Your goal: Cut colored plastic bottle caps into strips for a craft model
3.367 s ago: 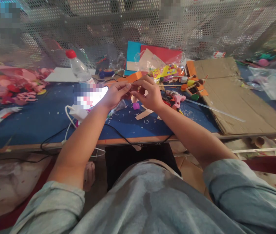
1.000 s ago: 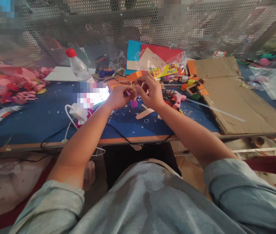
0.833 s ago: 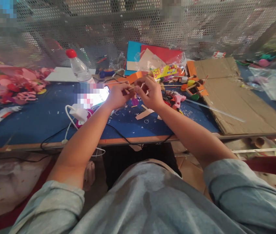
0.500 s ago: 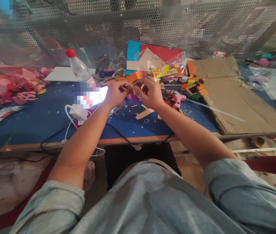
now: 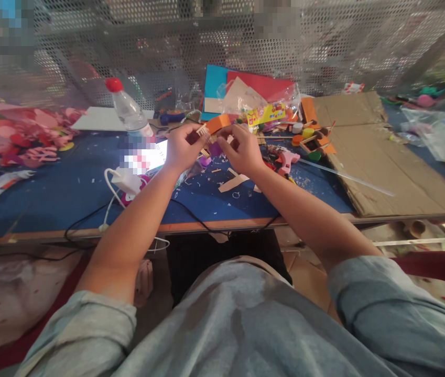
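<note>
Both hands meet above the blue table (image 5: 57, 193) near its middle. My left hand (image 5: 183, 146) is closed around a small piece made of thin wooden sticks (image 5: 202, 131), its ends poking out past the fingers. My right hand (image 5: 240, 149) pinches the same piece from the right, beside a small purple cap (image 5: 215, 149) held between the two hands. A second purple bit (image 5: 205, 161) lies on the table just below. A pale wooden strip (image 5: 233, 183) rests on the table under my right wrist.
A lit phone (image 5: 147, 156) and white charger (image 5: 126, 180) with cables lie left of my hands. A clear bottle (image 5: 126, 110) with red cap stands behind. A pink glue gun (image 5: 287, 162), coloured paper (image 5: 261, 86), flat cardboard (image 5: 371, 152) and pink foam cut-outs (image 5: 29, 136) surround them.
My hands have lifted slightly and my left hand has turned the stick piece upward; the purple cap now sits between the two hands instead of hanging below them.
</note>
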`<state>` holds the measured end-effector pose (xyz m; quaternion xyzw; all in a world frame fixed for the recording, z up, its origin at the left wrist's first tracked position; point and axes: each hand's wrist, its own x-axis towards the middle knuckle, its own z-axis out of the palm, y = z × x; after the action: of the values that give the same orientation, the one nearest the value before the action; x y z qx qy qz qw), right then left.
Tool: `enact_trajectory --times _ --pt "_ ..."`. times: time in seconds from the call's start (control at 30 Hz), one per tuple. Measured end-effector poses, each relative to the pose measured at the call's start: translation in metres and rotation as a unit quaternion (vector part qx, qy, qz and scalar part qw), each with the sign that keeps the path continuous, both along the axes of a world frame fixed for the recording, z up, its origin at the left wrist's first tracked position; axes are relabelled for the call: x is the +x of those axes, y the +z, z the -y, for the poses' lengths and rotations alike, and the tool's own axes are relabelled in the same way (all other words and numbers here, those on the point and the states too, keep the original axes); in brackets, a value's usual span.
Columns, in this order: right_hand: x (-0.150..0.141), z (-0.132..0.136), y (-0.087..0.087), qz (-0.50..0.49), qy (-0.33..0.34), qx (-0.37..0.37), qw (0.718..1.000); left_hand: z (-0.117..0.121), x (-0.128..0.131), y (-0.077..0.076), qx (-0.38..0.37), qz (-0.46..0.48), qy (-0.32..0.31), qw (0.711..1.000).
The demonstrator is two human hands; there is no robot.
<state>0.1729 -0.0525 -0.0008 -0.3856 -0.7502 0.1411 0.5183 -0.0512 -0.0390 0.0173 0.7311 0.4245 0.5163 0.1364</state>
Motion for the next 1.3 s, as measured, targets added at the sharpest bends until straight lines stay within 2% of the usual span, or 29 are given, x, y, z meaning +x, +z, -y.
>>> enact_trajectory --times 0.23,0.47,0.57,0.87,1.13,1.3 --pt "-0.006 0.002 -0.002 -0.057 0.056 -0.081 0.994 0.005 0.002 0.000 0.022 -0.029 -0.016 0.999" --pt "-0.007 -0.005 -0.007 -0.078 0.070 -0.114 0.988 0.003 0.004 -0.001 -0.015 -0.031 -0.009 0.999" --pt "-0.005 -0.008 -0.009 -0.058 0.055 -0.117 0.990 0.004 0.004 -0.002 -0.034 -0.040 -0.013 0.999" --pt "-0.003 -0.008 -0.003 0.014 -0.054 -0.114 0.992 0.009 0.006 -0.001 -0.081 -0.107 -0.054 0.990" --pt "-0.003 -0.005 0.001 0.007 -0.061 -0.124 0.990 0.010 0.004 0.000 -0.122 -0.131 -0.068 0.982" --pt "-0.001 -0.007 0.000 -0.020 -0.053 -0.116 0.992 0.015 0.002 0.008 -0.099 -0.127 -0.095 0.982"
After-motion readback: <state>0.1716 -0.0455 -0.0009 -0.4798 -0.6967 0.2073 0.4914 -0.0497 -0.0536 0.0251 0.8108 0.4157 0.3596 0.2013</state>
